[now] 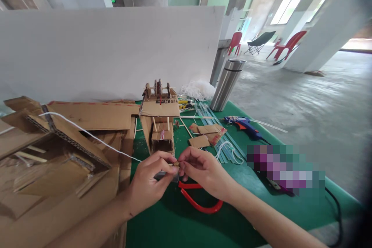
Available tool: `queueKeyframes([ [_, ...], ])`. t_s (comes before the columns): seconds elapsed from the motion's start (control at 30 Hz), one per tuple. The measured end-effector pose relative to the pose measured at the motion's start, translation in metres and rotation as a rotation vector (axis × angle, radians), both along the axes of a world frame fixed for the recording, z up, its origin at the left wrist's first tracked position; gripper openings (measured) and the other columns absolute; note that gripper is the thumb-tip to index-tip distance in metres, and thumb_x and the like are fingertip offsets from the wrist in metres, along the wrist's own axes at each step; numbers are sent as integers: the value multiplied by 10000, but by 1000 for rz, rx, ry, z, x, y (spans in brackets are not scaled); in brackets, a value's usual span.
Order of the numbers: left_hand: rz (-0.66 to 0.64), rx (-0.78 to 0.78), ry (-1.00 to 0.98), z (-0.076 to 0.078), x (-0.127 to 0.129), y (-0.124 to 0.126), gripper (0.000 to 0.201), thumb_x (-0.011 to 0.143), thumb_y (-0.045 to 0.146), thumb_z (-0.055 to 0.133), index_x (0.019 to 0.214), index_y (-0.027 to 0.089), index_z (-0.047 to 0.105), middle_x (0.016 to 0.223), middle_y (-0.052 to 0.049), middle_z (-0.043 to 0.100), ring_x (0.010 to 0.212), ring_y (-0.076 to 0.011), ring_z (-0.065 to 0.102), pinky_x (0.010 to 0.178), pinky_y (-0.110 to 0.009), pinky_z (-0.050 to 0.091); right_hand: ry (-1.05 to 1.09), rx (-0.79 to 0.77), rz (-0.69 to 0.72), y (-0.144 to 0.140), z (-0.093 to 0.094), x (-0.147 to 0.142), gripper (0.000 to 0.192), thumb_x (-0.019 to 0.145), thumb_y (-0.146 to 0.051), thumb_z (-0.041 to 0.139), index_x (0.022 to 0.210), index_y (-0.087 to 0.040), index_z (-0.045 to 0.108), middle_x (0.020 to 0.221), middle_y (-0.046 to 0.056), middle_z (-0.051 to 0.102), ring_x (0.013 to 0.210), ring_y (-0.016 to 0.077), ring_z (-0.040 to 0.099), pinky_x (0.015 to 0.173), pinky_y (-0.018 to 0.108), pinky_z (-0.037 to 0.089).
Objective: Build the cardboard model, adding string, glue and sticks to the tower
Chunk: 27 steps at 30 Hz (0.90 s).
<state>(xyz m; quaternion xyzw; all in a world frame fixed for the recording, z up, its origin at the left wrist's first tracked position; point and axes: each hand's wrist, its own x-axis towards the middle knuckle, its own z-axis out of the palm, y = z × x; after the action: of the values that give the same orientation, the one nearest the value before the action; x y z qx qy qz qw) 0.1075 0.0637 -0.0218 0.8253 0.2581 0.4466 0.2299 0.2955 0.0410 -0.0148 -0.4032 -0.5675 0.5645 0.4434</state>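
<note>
Now small stick piece (176, 164) pinched btwn both hands' fingers (170, 159).

Cardboard model (159, 124) just ahead

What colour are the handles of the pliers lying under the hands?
Red plier handles, seen in the head view.

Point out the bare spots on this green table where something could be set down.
Bare green mat lies near the front edge, below the red-handled pliers and between the forearms. Another strip runs right of the steel flask, past the blue glue gun. The middle is crowded: cardboard model, glue sticks, both hands.
</note>
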Motion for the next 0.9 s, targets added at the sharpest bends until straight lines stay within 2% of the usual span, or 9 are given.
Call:
queueKeyframes([
  [0.17,8,-26,-29,2,2,-1,162,850,74,633,754,202,605,925,-30,696,830,-136,697,728,-229,547,3,20,-23,-2,-3,-1,158,845,-336,642,830,-198,565,685,-20,617,634,124,613,636,265,517],
  [0.33,9,-122,-78,0,3,-2,147,843,92,642,754,203,606,906,-32,698,811,-146,695,712,-246,551,-152,128,-103,-6,-3,-2,77,859,-266,583,824,-198,595,717,4,655,659,136,629,608,250,505],
  [0.53,2,-209,-95,-4,2,-3,140,859,115,640,766,208,592,927,-32,687,846,-148,685,738,-252,550,-260,246,-165,-8,1,-5,83,853,-228,540,813,-205,609,696,11,687,632,141,650,575,239,524],
  [0.63,6,-262,-118,-6,2,-4,105,865,125,635,852,219,589,948,-33,683,886,-154,679,763,-255,558,-300,287,-172,-9,1,-6,88,860,-229,536,821,-211,612,705,11,701,638,145,674,586,235,544],
  [0.77,6,-394,-222,-7,6,-7,257,864,114,626,1043,254,508,953,-12,677,899,-140,681,794,-254,568,-362,357,-203,-11,0,-6,95,868,-217,533,844,-209,625,736,17,725,653,147,693,609,234,555],
  [0.9,-25,-462,-284,-5,10,-10,313,850,103,624,1067,262,465,945,-4,669,900,-135,670,814,-269,564,-436,460,-239,-12,-4,-5,102,865,-185,539,881,-212,636,764,21,735,664,148,697,624,238,557],
])
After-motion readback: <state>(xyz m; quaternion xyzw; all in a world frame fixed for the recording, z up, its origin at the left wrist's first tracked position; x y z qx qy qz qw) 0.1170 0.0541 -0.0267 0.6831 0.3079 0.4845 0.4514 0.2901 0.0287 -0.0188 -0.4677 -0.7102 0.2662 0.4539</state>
